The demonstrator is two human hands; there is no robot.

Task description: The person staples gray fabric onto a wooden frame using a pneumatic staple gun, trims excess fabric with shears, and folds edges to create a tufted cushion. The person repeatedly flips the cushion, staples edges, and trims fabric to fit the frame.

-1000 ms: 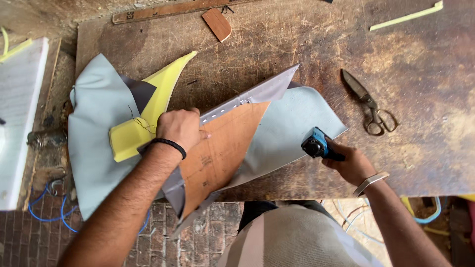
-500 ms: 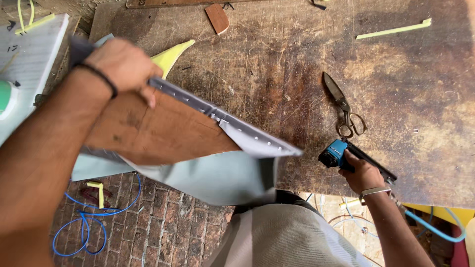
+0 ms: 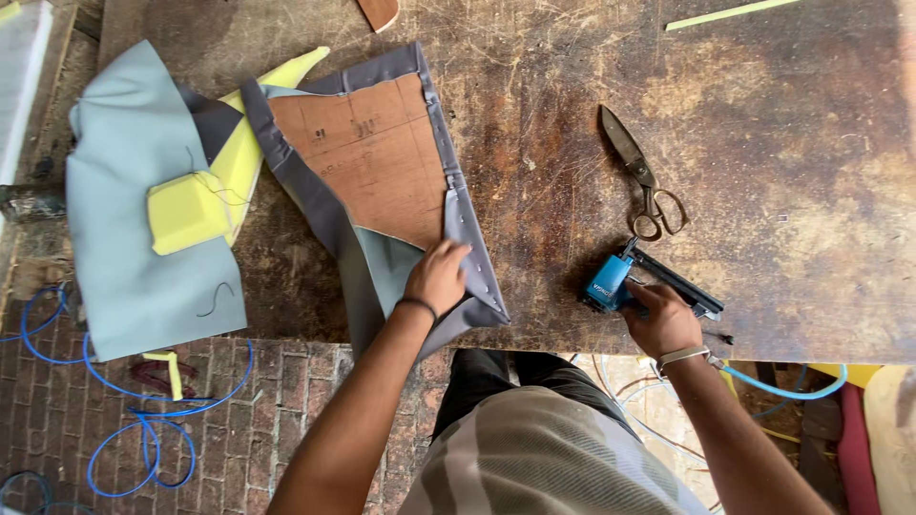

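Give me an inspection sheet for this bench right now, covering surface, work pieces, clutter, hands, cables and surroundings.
Surface: worn, stained wooden bench.
Job's things: brown board panel lying flat, grey fabric wrapped along its edges; blue staple gun near the front edge.
Clutter: scissors, yellow foam block on pale blue fabric, yellow strip, brown offcut.
Hands: left hand presses the fabric on the panel's lower corner; right hand grips the staple gun.
Cables: blue hose looped on the floor; another blue hose beneath the right wrist.
Surroundings: brick floor.
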